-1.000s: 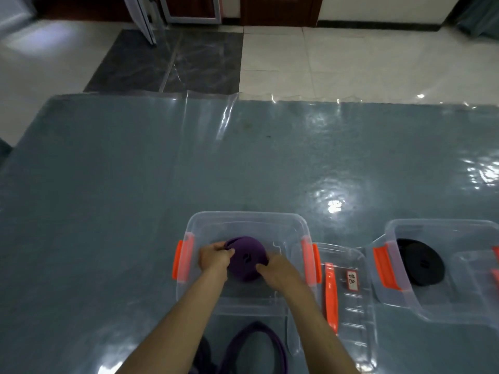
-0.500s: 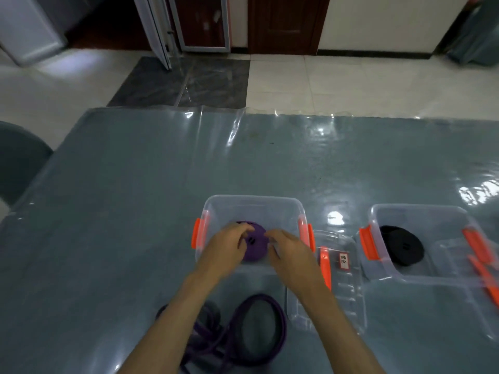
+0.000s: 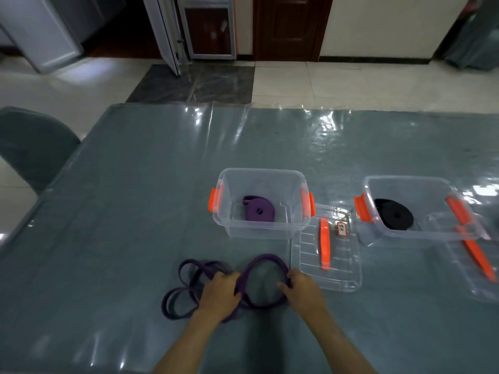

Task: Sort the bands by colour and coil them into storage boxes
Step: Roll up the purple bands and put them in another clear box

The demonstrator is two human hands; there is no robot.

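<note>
Two bare hands reach forward over a grey-blue desk (image 3: 135, 211) covered in shiny clear plastic sheeting. The left hand (image 3: 220, 291) has its fingers curled around a tangle of loose purple bands (image 3: 189, 287) lying on the desk near its front edge. The right hand (image 3: 303, 288) grips the right side of one round purple loop (image 3: 266, 259) belonging to that same tangle. The two hands sit close together, with the loop's opening between them.

To the left of the bands, the desk surface stretches broad and bare to its left edge, where the back of a dark chair (image 3: 29, 147) stands just off the corner. The far half of the desk is likewise open, up to a rumpled far edge of plastic sheeting.

Just beyond the hands sits a clear storage box (image 3: 260, 230) with orange clips on both ends. A coiled purple band (image 3: 259, 211) rests on its floor. Right beside the right hand, touching that box's right side, a clear lid (image 3: 328, 273) with an orange handle and a small label lies flat on the desk. Farther right is a second clear box (image 3: 405, 236) holding a coiled black band (image 3: 395, 215), with another clear, orange-trimmed lid (image 3: 475, 271) lying against its right side near the desk's right edge.

Past the desk lies pale tiled floor (image 3: 351, 85) with one dark patch, then a dark wooden door (image 3: 286, 25) and a glazed door frame.
</note>
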